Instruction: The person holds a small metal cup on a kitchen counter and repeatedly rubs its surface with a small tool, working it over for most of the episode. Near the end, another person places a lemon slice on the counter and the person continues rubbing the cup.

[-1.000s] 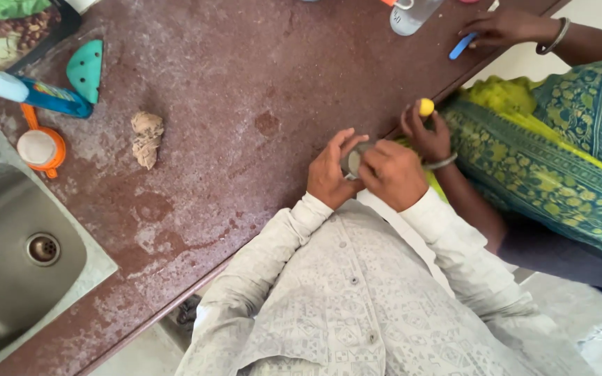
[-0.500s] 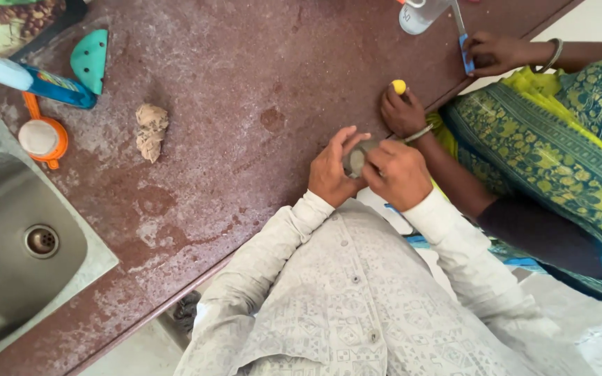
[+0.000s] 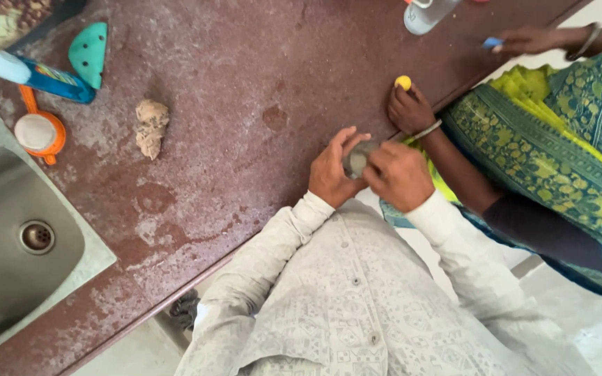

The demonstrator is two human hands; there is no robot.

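Note:
My left hand (image 3: 334,170) and my right hand (image 3: 400,174) meet at the near edge of a reddish-brown stone counter (image 3: 245,83), both wrapped around a small grey lump of clay (image 3: 357,159). The lump is mostly hidden by my fingers. Beside me a person in a green and blue patterned garment rests one hand (image 3: 409,111) on the counter edge with a small yellow ball (image 3: 403,82) at the fingertips. Their other hand (image 3: 524,42) holds a small blue object (image 3: 492,43).
A tan lump of clay (image 3: 151,127) lies left of centre on the counter. A teal wedge (image 3: 90,53), a blue tube (image 3: 29,73) and an orange cup with white contents (image 3: 36,132) stand beside a steel sink (image 3: 15,244). A clear bottle (image 3: 426,14) is at the top.
The other person's near hand with the yellow ball has slid up the counter away from my hands. Their far hand with the blue object has shifted. My hands keep working the grey lump.

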